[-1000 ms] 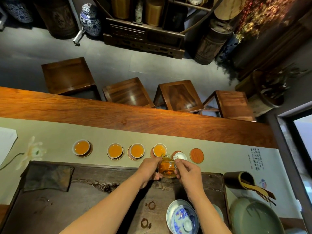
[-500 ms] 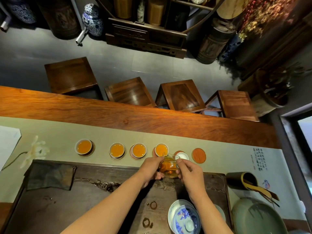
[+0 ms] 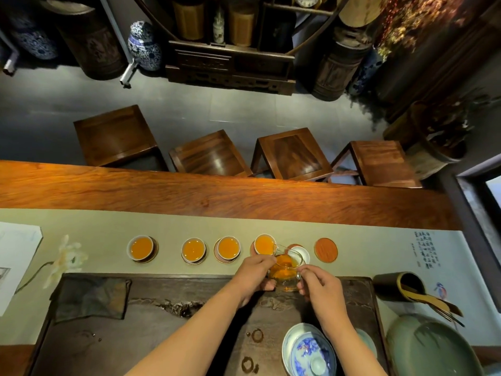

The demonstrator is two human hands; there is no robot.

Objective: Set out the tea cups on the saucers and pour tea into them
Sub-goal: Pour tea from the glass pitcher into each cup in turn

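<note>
Several small white cups of amber tea stand on saucers in a row on the pale runner; the rightmost full cup (image 3: 264,244) is beside the pitcher's spout. A glass pitcher (image 3: 286,270) half full of tea is held between both hands: my left hand (image 3: 254,275) steadies its side and my right hand (image 3: 318,287) grips its handle. An empty white cup (image 3: 302,253) sits on its saucer just behind the pitcher. A bare red saucer (image 3: 326,250) lies to the right of it.
A dark wooden tea tray (image 3: 162,335) fills the foreground, with a folded cloth (image 3: 90,297) at its left. A blue-and-white gaiwan (image 3: 309,354) stands near my right forearm. A green bowl (image 3: 431,348) and a tool holder (image 3: 398,286) are at right. Stools stand beyond the table.
Both hands and the pitcher have stayed by the rightmost full cup and the empty cup. The view has shifted slightly.
</note>
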